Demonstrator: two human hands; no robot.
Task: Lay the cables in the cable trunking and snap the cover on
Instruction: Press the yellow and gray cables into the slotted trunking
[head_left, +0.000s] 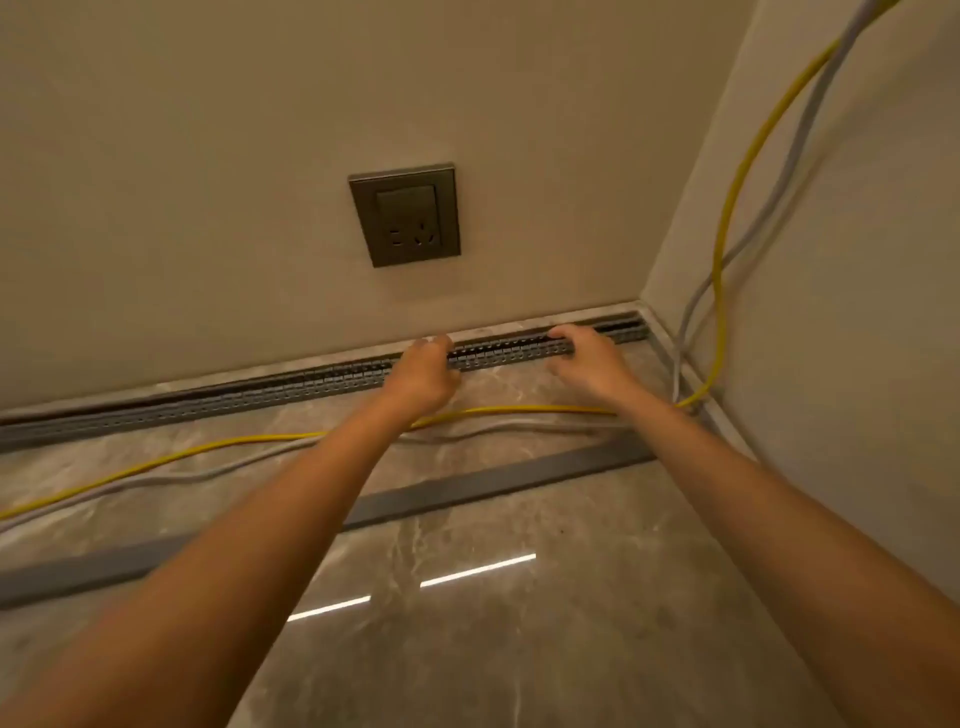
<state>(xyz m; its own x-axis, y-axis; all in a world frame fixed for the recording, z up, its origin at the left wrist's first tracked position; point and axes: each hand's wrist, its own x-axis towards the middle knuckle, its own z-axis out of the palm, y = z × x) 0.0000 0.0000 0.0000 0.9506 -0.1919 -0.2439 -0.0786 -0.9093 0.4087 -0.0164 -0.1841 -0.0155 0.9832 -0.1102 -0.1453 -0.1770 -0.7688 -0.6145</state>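
Along the foot of the back wall, we have both hands on the slotted grey trunking, which lies on the marble floor and runs into the right-hand corner. Our left hand curls over the channel's top edge, fingers bent and closed down on the far side, thumb on the near side: a pinch on the trunking wall. Our right hand sits further right, fingers hooked over the same rim, thumb spread low toward the floor; partly open, resting on the channel more than clamping it.

Cables not in the trunking. Yellow cable and grey cable lie loose on the floor just in front of the channel, passing under both wrists, nearer us than the fingertips. Both climb the right wall at the corner.

Cover strip, flat and dark grey, lies on the floor nearer us again, well apart from the hands, crossed by both forearms. Wall socket above, between the hands.
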